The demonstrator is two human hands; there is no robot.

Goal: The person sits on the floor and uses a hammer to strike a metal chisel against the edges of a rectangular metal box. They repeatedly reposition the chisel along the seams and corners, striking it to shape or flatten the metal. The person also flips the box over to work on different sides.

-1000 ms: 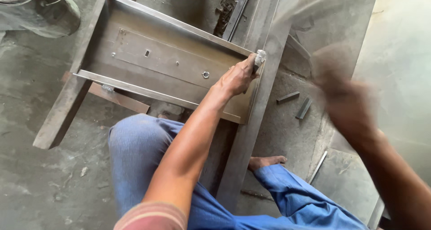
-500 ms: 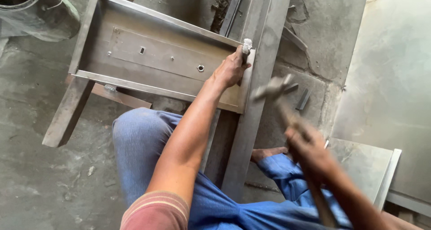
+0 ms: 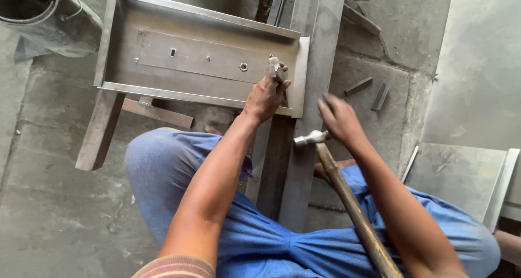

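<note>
Since half a second ago my right hand [image 3: 339, 118] has come off the hammer [image 3: 347, 199] and moved up beside the tray's [image 3: 201, 55] right end wall, fingers loosely spread and holding nothing. The hammer, which was raised in that hand, now lies below the tray, its steel head on the long steel bar [image 3: 312, 93] just under my right palm, its wooden handle slanting down across my right leg.

My left hand [image 3: 266, 96] stays at the tray's right end, curled tight around a small metal piece [image 3: 275, 69] that pokes up between thumb and fingers, just inside the end wall. What that piece is I cannot tell.

The tray is a shallow steel box, open side up, with a flat plate in its floor carrying a slot and a small nut. It rests on angled bars [image 3: 100, 131] over the concrete floor [image 3: 54, 218]. Right of the tray, beyond the long bar, two short metal bits [image 3: 369, 90] lie on the concrete. Up left of the tray sits a dark bucket [image 3: 38, 17].
</note>
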